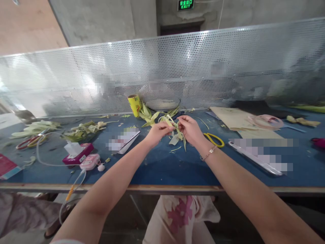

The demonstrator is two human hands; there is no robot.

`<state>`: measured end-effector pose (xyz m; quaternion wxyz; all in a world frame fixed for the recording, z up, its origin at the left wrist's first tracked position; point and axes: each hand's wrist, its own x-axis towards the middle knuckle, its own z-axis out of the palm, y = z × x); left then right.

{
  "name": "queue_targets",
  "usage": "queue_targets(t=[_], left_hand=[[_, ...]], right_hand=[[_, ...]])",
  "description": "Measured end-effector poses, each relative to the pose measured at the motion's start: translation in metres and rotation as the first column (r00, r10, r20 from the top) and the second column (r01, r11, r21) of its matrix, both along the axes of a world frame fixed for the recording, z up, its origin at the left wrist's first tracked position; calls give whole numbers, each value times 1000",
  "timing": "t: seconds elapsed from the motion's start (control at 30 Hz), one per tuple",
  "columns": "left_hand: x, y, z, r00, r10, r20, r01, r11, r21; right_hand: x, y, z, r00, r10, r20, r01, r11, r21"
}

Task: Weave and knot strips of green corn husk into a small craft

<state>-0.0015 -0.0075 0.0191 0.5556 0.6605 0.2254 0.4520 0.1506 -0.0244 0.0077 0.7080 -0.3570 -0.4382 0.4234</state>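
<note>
Over the middle of the blue tabletop, my left hand (159, 133) has its fingers closed in a pinch on a pale green corn husk (168, 119). Close beside it, my right hand (190, 129) pinches the same bunch of husk, its fingertips near those of the left. Loose husk scraps (179, 139) lie just under the fingers. Beyond my hands are larger corn husks (147, 115) and an upright, slightly leaning yellow roll (134, 105). A yellow scissors handle (215, 139) shows next to my right wrist; the rest of it is hidden.
A perforated metal screen (127, 74) runs along the back. At left are husk piles (86, 130), red-handled scissors (29, 141), a tissue box (78, 154) and a cabled pink case (90, 162). Phones (256, 159) and brown paper (233, 118) lie at right. A person's leg (27, 210) shows lower left.
</note>
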Motion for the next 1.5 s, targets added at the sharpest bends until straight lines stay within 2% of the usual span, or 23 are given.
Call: queue_targets(t=[0.13,0.23,0.37,0.6,0.83,0.97,1.17,1.37,1.5], left_hand=[[-3,-1,3,982,-93,-162,99,995,31],[-3,-2,4,973,-114,-203,121,992,21],[1,0,-1,989,-50,-138,55,998,34],[5,-1,-2,998,45,54,-33,979,-202],[7,-12,6,999,-38,34,46,954,-295],[9,-13,5,997,-33,67,51,957,-287],[9,-7,0,996,0,91,20,976,-216],[7,-3,0,997,36,74,-22,983,-181],[5,-1,1,994,55,91,-34,977,-212]], right_hand=[[-1,-2,1,999,18,32,-19,1000,14],[-3,-3,0,999,36,32,-36,999,2],[-4,-3,-1,998,59,18,-59,998,-7],[-10,-10,2,997,72,13,-71,995,-63],[-11,-9,3,998,30,46,-29,999,-35],[-12,-5,0,998,4,56,-3,1000,-16],[-10,0,-7,967,-105,231,95,994,52],[-6,3,-9,958,-86,275,91,996,-5],[-3,-1,-5,947,-73,314,79,997,-7]])
